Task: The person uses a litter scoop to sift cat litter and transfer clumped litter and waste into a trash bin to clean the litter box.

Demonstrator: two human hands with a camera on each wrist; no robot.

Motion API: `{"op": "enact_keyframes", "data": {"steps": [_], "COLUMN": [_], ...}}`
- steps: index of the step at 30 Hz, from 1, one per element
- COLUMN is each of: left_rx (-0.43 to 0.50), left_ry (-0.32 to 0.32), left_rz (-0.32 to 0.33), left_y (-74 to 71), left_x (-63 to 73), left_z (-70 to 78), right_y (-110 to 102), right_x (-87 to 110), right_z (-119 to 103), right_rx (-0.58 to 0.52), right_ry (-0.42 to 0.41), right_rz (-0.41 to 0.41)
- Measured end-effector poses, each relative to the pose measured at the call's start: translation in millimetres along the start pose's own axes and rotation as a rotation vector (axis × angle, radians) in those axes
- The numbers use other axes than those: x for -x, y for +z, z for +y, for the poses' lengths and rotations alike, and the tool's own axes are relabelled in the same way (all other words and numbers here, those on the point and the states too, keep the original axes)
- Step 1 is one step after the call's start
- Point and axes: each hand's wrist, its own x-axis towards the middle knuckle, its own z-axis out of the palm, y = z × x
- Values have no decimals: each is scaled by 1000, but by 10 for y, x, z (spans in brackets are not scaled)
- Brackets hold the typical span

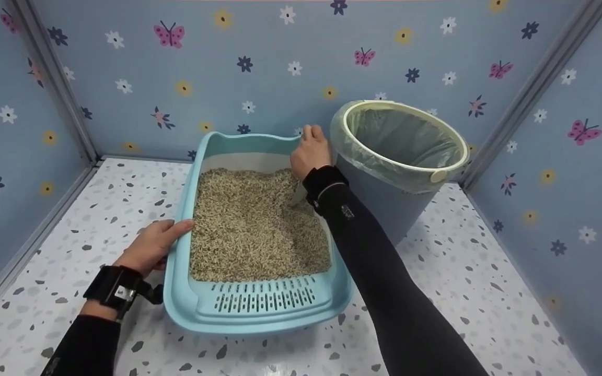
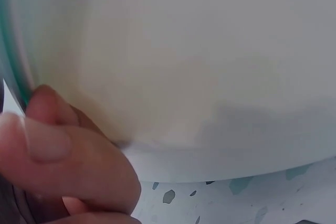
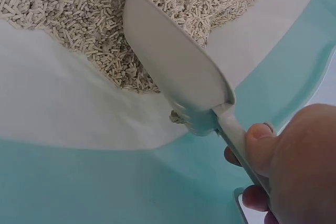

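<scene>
A turquoise litter box (image 1: 181, 297) with a slotted front ledge stands on the speckled surface, filled with tan pellet litter (image 1: 243, 224). My left hand (image 1: 149, 243) grips its left rim, thumb on top and fingers against the outside wall. In the left wrist view, the curled fingers (image 2: 79, 166) touch the pale wall. Over the box's far right corner, my right hand (image 1: 311, 154) holds a grey litter scoop (image 3: 173, 56) by the handle. The scoop's tip touches the litter, and a small clump (image 3: 177, 117) sits beside its slotted base. The forearm hides part of the right rim.
A bin (image 1: 395, 209) with a cream ring (image 1: 439, 175) and a translucent liner (image 1: 369, 164) stands right of the box, close to the right forearm. Flower-patterned walls (image 1: 280, 36) enclose the back and both sides. The speckled surface (image 1: 447, 292) extends around the box.
</scene>
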Motion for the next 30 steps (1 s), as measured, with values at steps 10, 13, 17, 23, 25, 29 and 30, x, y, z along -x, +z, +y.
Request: {"op": "enact_keyframes", "data": {"steps": [10,13,17,23,25,29,30], "left_rx": [-17,-17,-8,5,9,12,15], "left_ry": [-15,-17,-8,-17,-19,-8,-7], "left_rz": [28,36,33,30,26,25,26], "left_y": [18,15,27,22,27,34,35], "left_x": [0,3,2,16,18,22,25], "left_z": [2,-9,-22,-40,-43,-32,-27], "right_y": [18,39,92,154,181,207,209], "right_x": [-49,-59,-60,-38,-26,-25,-30], "right_z": [-100,-160,-265,-391,-440,-526,-544], "right_rx": [-64,-134,-194,-192,-196,-273,-305], "right_ry": [37,38,58,81,88,99,98], "right_rz": [-46,-51,-68,-43,-59,-107,-125]}}
